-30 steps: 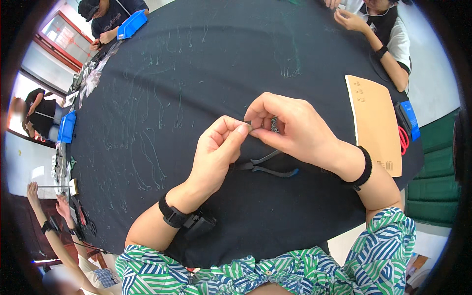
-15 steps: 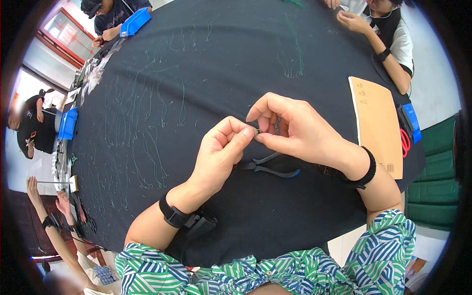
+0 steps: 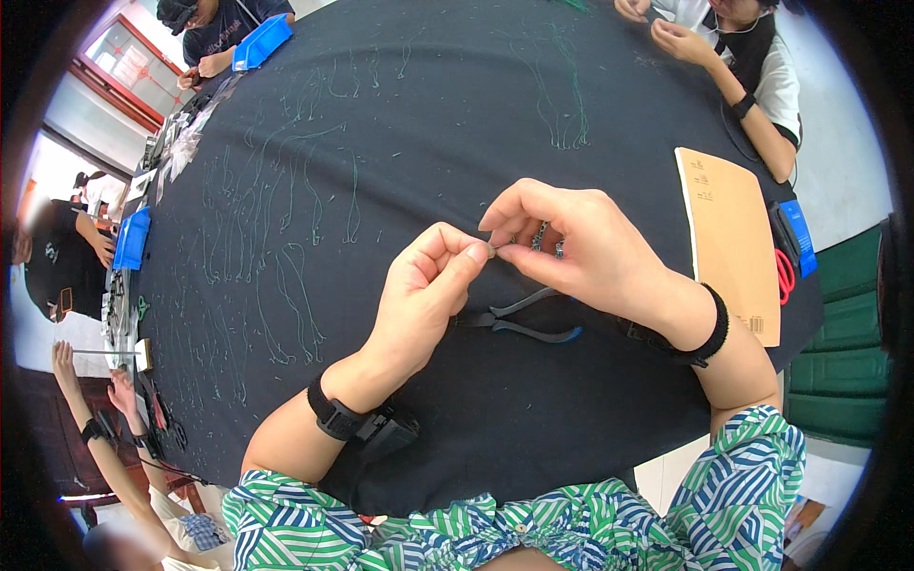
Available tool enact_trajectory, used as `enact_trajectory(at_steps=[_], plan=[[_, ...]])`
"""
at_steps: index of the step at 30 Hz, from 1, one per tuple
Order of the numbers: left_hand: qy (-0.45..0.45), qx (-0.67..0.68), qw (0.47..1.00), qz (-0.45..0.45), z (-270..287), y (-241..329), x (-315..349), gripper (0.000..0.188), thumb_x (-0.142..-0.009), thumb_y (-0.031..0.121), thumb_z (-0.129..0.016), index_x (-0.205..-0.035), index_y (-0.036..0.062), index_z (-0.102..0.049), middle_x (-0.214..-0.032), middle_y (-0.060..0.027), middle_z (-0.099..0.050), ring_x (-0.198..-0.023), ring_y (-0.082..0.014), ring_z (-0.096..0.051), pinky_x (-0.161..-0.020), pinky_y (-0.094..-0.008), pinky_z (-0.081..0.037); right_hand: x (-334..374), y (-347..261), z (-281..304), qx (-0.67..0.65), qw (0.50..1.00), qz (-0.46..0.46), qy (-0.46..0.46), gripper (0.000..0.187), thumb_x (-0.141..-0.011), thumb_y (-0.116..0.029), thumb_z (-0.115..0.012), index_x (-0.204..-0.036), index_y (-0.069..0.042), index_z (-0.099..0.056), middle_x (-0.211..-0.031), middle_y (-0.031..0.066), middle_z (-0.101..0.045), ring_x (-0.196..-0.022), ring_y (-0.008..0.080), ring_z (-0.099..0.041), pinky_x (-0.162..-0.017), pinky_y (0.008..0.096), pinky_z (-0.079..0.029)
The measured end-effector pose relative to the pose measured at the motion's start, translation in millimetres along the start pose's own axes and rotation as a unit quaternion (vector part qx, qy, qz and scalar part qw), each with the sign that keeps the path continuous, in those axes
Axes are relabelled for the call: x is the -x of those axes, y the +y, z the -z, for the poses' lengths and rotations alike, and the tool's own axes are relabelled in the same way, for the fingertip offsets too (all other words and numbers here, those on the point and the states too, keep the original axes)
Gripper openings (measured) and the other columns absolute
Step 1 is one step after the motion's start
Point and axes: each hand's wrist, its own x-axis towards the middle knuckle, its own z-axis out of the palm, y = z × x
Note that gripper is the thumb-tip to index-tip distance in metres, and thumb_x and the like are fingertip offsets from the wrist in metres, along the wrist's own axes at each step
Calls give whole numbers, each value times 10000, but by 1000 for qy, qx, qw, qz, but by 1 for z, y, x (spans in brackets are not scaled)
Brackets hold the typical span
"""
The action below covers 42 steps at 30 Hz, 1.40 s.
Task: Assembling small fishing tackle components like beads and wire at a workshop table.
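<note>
Above the black cloth (image 3: 457, 419), my left hand (image 3: 419, 300) pinches a tiny item between thumb and index finger; it is too small to name. My right hand (image 3: 590, 252) meets it there, thumb and index fingertip almost touching the left thumb. A silver chain (image 3: 545, 240) hangs within the curled fingers of the right hand, partly hidden by them. Just below both hands lies a pair of pliers (image 3: 538, 333) with grey and blue handles, its jaws toward my left wrist.
Thin green threads (image 3: 295, 300) are spread over the cloth to the left, more threads (image 3: 566, 124) at the far side. On the right lie a tan notebook (image 3: 733, 247) and red-handled scissors (image 3: 784, 276). Blue trays (image 3: 131, 238) line the left edge. Several people sit or stand around.
My hands stay together with only slight finger shifts. More of the chain shows inside my right hand. At the left edge, a standing person has moved closer to the blue tray.
</note>
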Motion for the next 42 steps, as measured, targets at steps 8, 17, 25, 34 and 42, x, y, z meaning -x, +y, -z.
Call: enact_trajectory(at_steps=[8, 17, 25, 34, 42], plan=[[1, 4, 1000, 0, 1, 2, 0, 98, -1015, 148, -541, -949, 77, -556, -673, 93, -389, -542, -7, -268, -489, -197, -209, -2, -4, 3, 19, 1000, 19, 10, 101, -836, -42, -707, -932, -38, -674, -818, 44, -690, -718, 129, -667, -595, 248, -502], [5, 4, 1000, 8, 0, 3, 1, 123, -1018, 167, -535, -947, 72, -564, -663, 95, -366, -542, -12, -257, -491, -197, -206, -1, -3, 4, 50, 998, 33, 20, 69, -827, -39, -710, -888, -32, -678, -801, 50, -670, -694, 143, -644, -585, 258, -490], [-26, 74, 996, 39, 2, 4, 1, 189, -1024, 223, -516, -979, 57, -594, -646, 101, -318, -534, -15, -234, -487, -193, -197, -2, -3, 6, 57, 998, 35, 16, 74, -827, -40, -701, -890, -39, -662, -825, 52, -650, -706, 164, -640, -589, 278, -485], [5, 4, 1000, 14, -2, 6, 3, 118, -988, 163, -605, -998, 46, -609, -658, 101, -465, -524, 15, -300, -471, -192, -209, -2, -4, 9, 120, 988, 96, 15, 102, -805, -36, -726, -890, -41, -670, -799, 49, -641, -697, 167, -638, -584, 277, -489], [6, 1, 1000, 8, -1, 8, 3, 98, -995, 142, -582, -988, 44, -592, -649, 91, -444, -516, 1, -281, -471, -203, -197, -3, -8, 12, 106, 990, 86, 16, 107, -800, -49, -722, -889, -43, -663, -814, 73, -641, -699, 212, -641, -597, 299, -501]])
